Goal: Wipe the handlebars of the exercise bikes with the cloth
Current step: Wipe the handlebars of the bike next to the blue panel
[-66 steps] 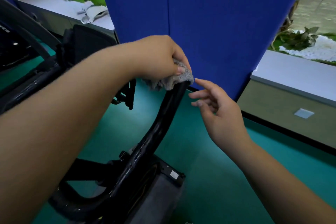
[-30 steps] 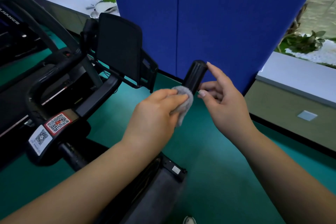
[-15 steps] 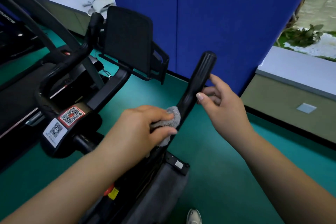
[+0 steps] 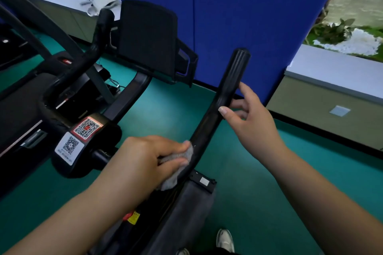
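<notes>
Head view shows the left hand point(image 4: 145, 157) gripping a grey cloth point(image 4: 176, 168), fingers and thumb curled round it and pressing it against the lower bend of the right handlebar point(image 4: 219, 101). The right hand point(image 4: 248, 122) sits higher on the same bar, fingers loosely spread with no closed grip; the thumb tip touches the bar's side and the forefinger reaches toward its far side. The two hands are apart, the bare black stretch of bar running between them.

The left handlebar point(image 4: 97, 41) rises beyond the left hand, untouched, with the console screen point(image 4: 147, 37) standing between the two bars. Two code stickers point(image 4: 79, 134) lie on the stem just beside the left hand. A shoe point(image 4: 224, 238) shows below the right forearm, on the green floor point(image 4: 259, 182).

Assessment: the cloth appears soft, light and limp, bunching easily; it is best held wadded in the palm and wrapped part-way round the bar. The handlebar appears rigid and fixed, with a smooth, possibly slick coating, and a steadying grip above the cloth suits it. The ribbed end cap above the right hand is not yet covered by the cloth.
</notes>
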